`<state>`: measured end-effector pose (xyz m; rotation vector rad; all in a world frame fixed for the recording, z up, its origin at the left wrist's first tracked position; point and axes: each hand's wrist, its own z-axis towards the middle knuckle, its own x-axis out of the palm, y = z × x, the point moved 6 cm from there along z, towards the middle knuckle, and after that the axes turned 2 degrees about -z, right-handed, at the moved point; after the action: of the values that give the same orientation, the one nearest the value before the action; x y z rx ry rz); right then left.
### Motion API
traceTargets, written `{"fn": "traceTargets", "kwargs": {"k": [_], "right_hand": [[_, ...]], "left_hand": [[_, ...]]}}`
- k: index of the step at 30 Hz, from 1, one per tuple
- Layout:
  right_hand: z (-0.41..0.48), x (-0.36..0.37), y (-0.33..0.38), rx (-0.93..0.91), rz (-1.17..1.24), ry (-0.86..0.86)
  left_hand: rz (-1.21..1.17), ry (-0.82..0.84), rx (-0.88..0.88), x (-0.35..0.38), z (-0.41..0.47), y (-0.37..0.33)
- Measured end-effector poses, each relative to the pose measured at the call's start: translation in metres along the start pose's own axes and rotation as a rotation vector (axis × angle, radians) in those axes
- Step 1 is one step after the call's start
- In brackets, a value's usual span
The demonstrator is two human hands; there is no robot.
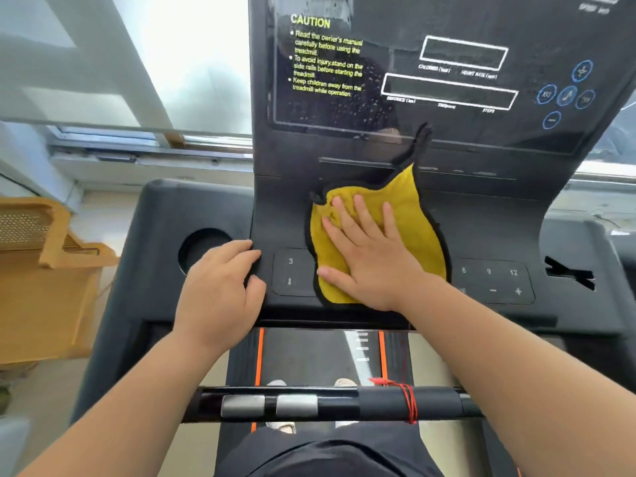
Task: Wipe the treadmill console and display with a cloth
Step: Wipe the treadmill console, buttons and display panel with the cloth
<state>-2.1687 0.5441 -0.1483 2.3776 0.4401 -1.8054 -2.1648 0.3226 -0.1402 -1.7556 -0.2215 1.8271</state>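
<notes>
While right hand [371, 263] presses flat, fingers spread, on yellow cloth [413, 215] mid-console [499, 228], left hand [220, 287] rests at cloth's 9 o'clock, loosely curled, holding nothing. Even palm pressure, overlapping strokes; sweep keypad [492, 280] at 3 o'clock, then droplet-specked display [447, 63] at 12 o'clock.

One cloth [413, 215], centre. Two hands: left hand [220, 290], right hand [371, 263]. One cup holder [203, 249], middle left. Two silver sensors [242, 406] [296, 405], bottom centre. One red string [409, 399], bottom. Two boxes [463, 53] [447, 91] and five blue icons [582, 70] [546, 94] [567, 95] [585, 99] [551, 119], upper right.
</notes>
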Motion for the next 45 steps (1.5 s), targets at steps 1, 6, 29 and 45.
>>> {"fn": "traceTargets", "kwargs": {"k": [1,6,29,45], "right_hand": [[0.006,0.0,0.009,0.003,0.0,-0.013],[0.053,-0.016,0.062,-0.119,-0.038,-0.105],[0.093,-0.105,0.019,-0.041,-0.369,-0.605],[0.09,-0.163,-0.056,0.333,-0.238,-0.722]], "left_hand": [[-0.001,-0.003,0.026,-0.002,-0.002,0.004],[0.024,0.026,0.129,-0.005,-0.012,0.018],[0.033,-0.012,0.029,-0.038,0.071,-0.014],[-0.179,0.032,-0.093,-0.033,0.097,-0.036]]}}
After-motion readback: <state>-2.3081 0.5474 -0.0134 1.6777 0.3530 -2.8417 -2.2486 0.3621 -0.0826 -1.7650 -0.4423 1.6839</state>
